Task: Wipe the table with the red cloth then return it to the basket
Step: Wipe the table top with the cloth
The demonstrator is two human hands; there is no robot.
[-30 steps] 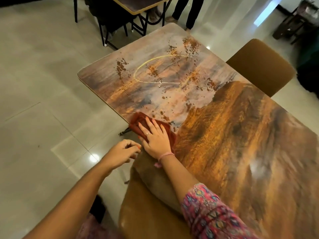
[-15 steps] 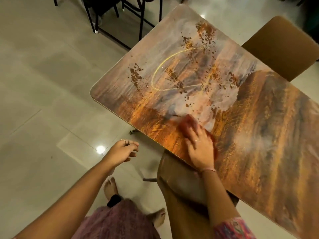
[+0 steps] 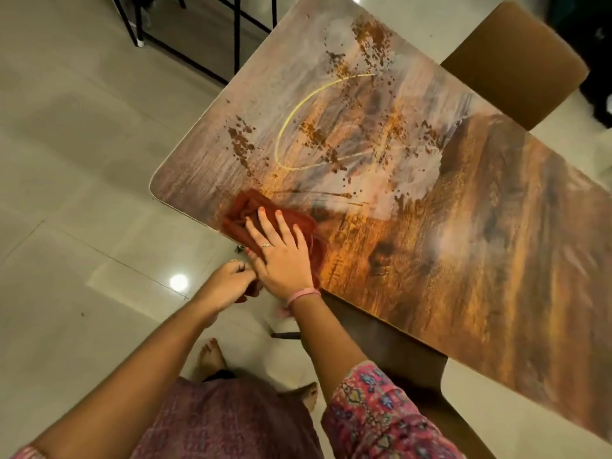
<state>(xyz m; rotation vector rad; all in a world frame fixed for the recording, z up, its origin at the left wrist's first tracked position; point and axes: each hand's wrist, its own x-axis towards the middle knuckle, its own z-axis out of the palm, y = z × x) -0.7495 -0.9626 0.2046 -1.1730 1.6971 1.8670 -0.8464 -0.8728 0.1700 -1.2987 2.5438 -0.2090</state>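
The red cloth point(image 3: 241, 207) lies bunched on the wooden table point(image 3: 463, 260) at its near left edge, and one corner hangs over the edge. My right hand point(image 3: 281, 256) presses flat on the cloth with its fingers spread. My left hand point(image 3: 228, 279) is just off the table edge with curled fingers, right against the hanging corner; whether it grips the cloth is unclear. Brown crumbs and stains point(image 3: 331, 137) and a thin yellow ring mark cover the far left part of the table. No basket is in view.
A tan chair point(image 3: 513, 61) stands at the table's far side. Another chair back point(image 3: 397, 352) is tucked under the near edge by my right arm. Black metal furniture legs point(image 3: 231, 28) stand on the tiled floor beyond the table. My bare feet are below.
My right hand has swept the cloth back left, from the middle of the near edge toward the corner. My left hand has moved up against the table edge and the cloth's hanging corner.
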